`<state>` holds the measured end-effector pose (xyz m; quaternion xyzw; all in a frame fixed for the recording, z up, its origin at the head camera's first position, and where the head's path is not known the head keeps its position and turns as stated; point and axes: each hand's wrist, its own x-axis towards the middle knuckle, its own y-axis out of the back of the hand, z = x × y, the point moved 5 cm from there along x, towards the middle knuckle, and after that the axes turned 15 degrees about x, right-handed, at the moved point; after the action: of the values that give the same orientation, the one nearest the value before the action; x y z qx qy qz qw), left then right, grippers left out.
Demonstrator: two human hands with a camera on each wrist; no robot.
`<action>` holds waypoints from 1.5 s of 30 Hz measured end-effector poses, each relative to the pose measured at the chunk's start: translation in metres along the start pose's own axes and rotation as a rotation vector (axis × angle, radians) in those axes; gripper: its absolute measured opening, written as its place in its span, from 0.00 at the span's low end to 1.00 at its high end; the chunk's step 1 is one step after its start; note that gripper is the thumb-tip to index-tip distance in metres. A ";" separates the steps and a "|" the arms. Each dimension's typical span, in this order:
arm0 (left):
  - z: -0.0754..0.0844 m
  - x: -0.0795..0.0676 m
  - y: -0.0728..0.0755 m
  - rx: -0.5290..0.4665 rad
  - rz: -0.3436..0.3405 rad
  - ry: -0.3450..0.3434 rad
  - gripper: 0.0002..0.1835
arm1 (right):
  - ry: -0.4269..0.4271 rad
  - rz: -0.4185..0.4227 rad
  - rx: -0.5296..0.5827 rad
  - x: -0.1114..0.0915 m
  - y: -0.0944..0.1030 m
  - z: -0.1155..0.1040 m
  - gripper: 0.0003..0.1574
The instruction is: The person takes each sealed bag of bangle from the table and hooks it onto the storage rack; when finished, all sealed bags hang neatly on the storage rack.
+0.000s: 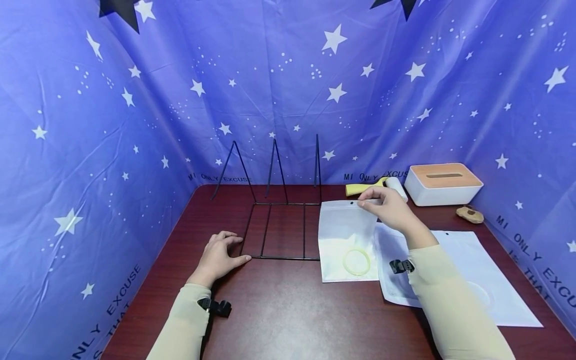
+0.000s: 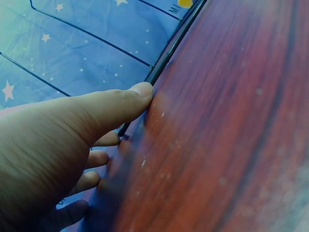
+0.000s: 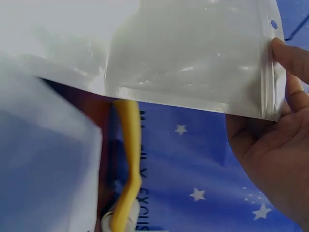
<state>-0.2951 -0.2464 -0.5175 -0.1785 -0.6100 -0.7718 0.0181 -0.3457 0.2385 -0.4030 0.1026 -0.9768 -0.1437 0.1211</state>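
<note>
A black wire rack (image 1: 285, 258) with upright pointed loops lies on the table. At its near left corner my left hand (image 1: 220, 257) holds the frame. In the left wrist view the thumb (image 2: 140, 93) lies on the front rail, with the other fingers curved at the corner. My right hand (image 1: 390, 212) pinches the top edge of a white zip-lock bag (image 1: 342, 225) between thumb and fingers. The bag hangs upright at the rack's right end and covers part of it. A yellow-green ring (image 1: 357, 261) shows through its lower part. The bag's zip strip (image 3: 267, 72) appears beside my right fingers.
Two more white bags, one nearer (image 1: 393, 260) and one farther right (image 1: 472, 270), lie under and beside my right forearm. Behind stand a yellow-handled lint roller (image 1: 360, 189), a white tissue box with a wooden lid (image 1: 443, 192) and a small brown object (image 1: 470, 215). Blue star-patterned cloth encloses the table.
</note>
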 end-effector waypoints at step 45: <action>0.004 -0.001 0.004 0.012 -0.004 -0.007 0.35 | 0.300 -0.052 0.107 -0.058 -0.015 -0.099 0.05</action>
<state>-0.2920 -0.2436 -0.5130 -0.1797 -0.6150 -0.7676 0.0153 -0.2617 0.2133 -0.3277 0.1544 -0.9511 -0.0775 0.2560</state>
